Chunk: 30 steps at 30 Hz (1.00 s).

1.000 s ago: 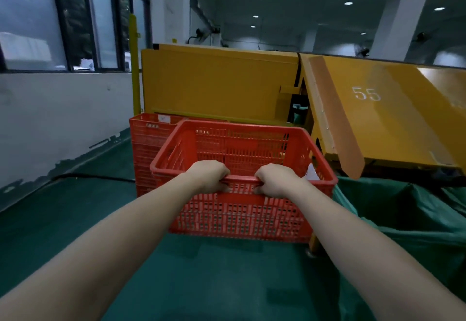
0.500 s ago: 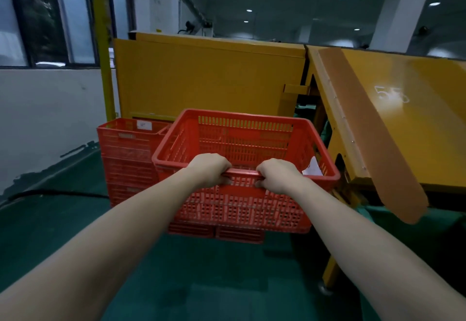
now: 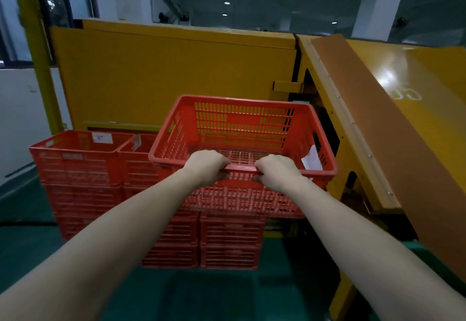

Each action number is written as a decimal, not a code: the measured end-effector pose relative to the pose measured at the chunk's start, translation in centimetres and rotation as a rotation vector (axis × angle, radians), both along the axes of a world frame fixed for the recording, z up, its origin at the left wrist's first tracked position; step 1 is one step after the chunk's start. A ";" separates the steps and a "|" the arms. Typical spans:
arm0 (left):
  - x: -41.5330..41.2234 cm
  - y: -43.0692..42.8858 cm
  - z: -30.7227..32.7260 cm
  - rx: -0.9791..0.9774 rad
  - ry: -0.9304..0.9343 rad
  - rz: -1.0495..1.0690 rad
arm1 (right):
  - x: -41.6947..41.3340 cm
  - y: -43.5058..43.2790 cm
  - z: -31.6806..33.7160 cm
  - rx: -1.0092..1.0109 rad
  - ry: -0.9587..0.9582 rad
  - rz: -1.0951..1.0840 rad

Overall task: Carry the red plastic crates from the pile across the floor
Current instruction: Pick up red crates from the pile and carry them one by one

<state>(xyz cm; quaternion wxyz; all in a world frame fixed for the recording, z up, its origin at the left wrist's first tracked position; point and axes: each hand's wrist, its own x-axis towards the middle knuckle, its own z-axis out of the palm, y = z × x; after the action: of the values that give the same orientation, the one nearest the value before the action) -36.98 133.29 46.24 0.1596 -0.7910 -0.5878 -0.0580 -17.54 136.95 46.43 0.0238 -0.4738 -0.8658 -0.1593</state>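
Noted a yellow post (image 3: pixel 37 50) at 10 o'clock of the view and a pile of red plastic crates (image 3: pixel 80 182) at 9 o'clock, stacked on the green floor (image 3: pixel 201 295) before a yellow machine panel (image 3: pixel 176 76). Found the left grip (image 3: pixel 205 166) curled over the near rim of one red crate (image 3: pixel 242 124), clamping it. Saw that crate held off the floor at centre, above and in front of the pile. Found the right grip (image 3: pixel 277 174) at 3 o'clock of the left, wrapped round the same rim. Spotted a white paper label (image 3: pixel 311 159) against the crate's 3 o'clock wall, and a brown sloped board (image 3: pixel 378 131) at 2 o'clock.
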 end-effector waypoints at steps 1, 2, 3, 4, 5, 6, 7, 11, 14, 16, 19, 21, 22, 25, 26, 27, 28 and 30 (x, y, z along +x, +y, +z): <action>-0.1 2.3 -0.1 0.002 -0.002 0.002 | -0.1 2.4 -0.1 0.001 -0.001 0.006; -0.2 4.6 -0.3 0.003 -0.005 0.006 | -0.1 4.7 -0.1 0.003 0.000 0.013; -0.2 7.0 -0.3 0.004 -0.009 0.010 | -0.1 7.1 -0.1 0.003 0.000 0.019; -0.3 9.4 -0.4 0.003 -0.013 0.015 | -0.2 9.5 -0.1 0.002 -0.002 0.029; -0.3 11.6 -0.4 -0.001 -0.014 0.021 | -0.2 11.7 0.0 -0.002 -0.005 0.035; -0.2 13.8 -0.4 -0.007 -0.016 0.031 | -0.1 14.1 0.1 -0.006 -0.007 0.041; -0.1 16.1 -0.4 -0.012 -0.021 0.040 | -0.1 16.5 0.1 -0.008 -0.012 0.047; 0.3 23.1 -1.1 -0.036 -0.045 0.073 | 0.0 23.9 -0.4 -0.008 -0.028 0.064; 0.2 28.1 -2.2 -0.065 -0.061 0.080 | -0.1 28.9 -1.3 -0.039 -0.029 0.069; -0.1 30.9 -2.9 -0.077 -0.063 0.078 | -0.4 31.6 -2.0 -0.058 -0.034 0.079; -0.9 35.4 -4.3 -0.106 -0.062 0.072 | -1.0 36.0 -3.4 -0.103 -0.030 0.080; -1.6 38.6 -5.4 -0.134 -0.063 0.072 | -1.6 39.1 -4.6 -0.144 -0.034 0.061; -2.0 40.2 -6.0 -0.146 -0.063 0.071 | -1.9 40.7 -5.2 -0.159 -0.035 0.049; -3.3 44.9 -7.8 -0.182 -0.067 0.055 | -3.1 45.2 -7.1 -0.198 -0.046 0.022; -3.8 46.7 -8.6 -0.197 -0.066 0.050 | -3.7 47.0 -7.8 -0.216 -0.052 0.016; -4.1 47.7 -9.2 -0.207 -0.063 0.046 | -4.0 48.0 -8.3 -0.229 -0.054 0.007; -4.5 49.1 -9.9 -0.224 -0.065 0.045 | -4.4 49.4 -8.9 -0.245 -0.058 0.000; -5.4 51.5 -11.5 -0.258 -0.080 0.046 | -5.3 51.8 -10.5 -0.278 -0.067 -0.005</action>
<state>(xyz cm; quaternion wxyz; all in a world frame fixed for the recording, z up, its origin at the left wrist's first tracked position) -42.35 184.80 34.73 0.0345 -0.7882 -0.6143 -0.0097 -22.88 188.78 35.90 -0.0716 -0.4688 -0.8788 -0.0535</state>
